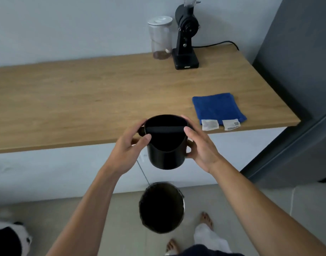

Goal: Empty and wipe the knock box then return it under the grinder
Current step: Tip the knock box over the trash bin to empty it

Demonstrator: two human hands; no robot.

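The black knock box (pixel 165 156), a round tub with a dark bar across its mouth, is held upright in the air just in front of the counter's edge. My left hand (pixel 129 146) grips its left side and my right hand (pixel 199 145) grips its right side. Directly below it on the floor stands a black-lined bin (pixel 161 207) with its mouth open. The black grinder (pixel 186 37) stands at the back of the wooden counter (pixel 84 100). A folded blue cloth (pixel 217 108) lies on the counter to the right of the box.
A clear jar (pixel 160 37) with a white lid stands left of the grinder. The grinder's cable (pixel 219 43) trails right along the wall. A grey tall cabinet (pixel 297 89) borders the counter's right end. My bare feet (pixel 207 219) are beside the bin. A black-and-white object (pixel 9 239) is at bottom left.
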